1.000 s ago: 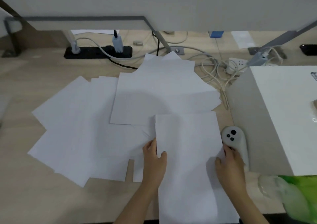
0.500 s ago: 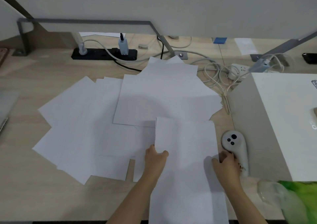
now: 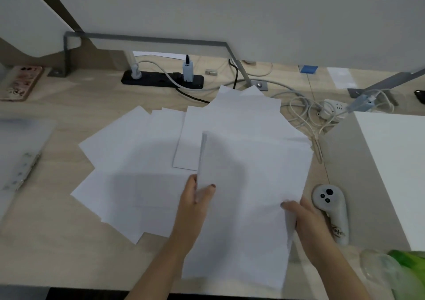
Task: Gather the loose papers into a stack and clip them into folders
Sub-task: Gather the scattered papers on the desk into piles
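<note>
I hold a stack (image 3: 248, 198) of white papers in both hands. My left hand (image 3: 195, 207) pinches its left edge, thumb on top. My right hand (image 3: 305, 219) grips its right edge. The stack is lifted a bit over the desk (image 3: 57, 242). More loose papers (image 3: 128, 161) lie spread out under it and to the left. A white controller (image 3: 331, 210) lies just beside my right hand.

Wooden desk (image 3: 57, 242) (pale), grey partition (image 3: 253, 12).
</note>
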{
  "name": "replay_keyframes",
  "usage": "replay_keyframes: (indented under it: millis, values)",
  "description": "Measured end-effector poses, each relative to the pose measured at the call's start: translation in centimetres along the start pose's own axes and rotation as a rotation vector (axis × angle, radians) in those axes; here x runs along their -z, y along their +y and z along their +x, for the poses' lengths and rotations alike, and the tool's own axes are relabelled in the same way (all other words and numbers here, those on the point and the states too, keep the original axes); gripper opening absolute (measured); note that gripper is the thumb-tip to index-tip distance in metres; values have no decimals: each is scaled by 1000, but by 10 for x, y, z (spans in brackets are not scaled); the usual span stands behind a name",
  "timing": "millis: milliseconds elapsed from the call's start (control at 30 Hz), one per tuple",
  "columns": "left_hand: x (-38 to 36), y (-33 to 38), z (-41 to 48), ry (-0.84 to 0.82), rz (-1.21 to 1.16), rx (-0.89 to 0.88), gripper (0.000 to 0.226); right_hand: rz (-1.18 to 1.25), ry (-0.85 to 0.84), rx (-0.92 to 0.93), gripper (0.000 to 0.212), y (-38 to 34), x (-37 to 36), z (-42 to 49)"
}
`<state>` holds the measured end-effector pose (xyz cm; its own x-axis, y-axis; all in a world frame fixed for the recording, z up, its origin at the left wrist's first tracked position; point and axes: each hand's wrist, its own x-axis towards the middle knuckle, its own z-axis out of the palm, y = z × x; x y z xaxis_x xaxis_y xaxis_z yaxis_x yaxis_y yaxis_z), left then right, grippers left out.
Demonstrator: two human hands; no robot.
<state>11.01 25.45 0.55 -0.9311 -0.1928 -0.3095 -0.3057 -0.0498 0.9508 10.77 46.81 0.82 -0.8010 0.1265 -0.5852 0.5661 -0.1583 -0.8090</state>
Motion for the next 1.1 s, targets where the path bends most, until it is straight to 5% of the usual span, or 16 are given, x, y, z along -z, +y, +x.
replay_keyframes:
  millis: [200,400,633,833,1100]
  values:
    - [67,54,0,111,-102,-267,21,0,-123,289,25,-34,-71,-24]
    - [110,26,17,46,-68,-130,58,-122,-102,248,23,-11,-109,-20]
    - [123,21,38,-46,32,-78,48,-93,41,213,22,-9,-131,-26]
    - [183,30,55,-70,177,-112,42,-117,-11,158,28,-3,-182,-27]
    - [306,3,72,159,258,71,23,-349,-355,47,42,39,-290,-16]
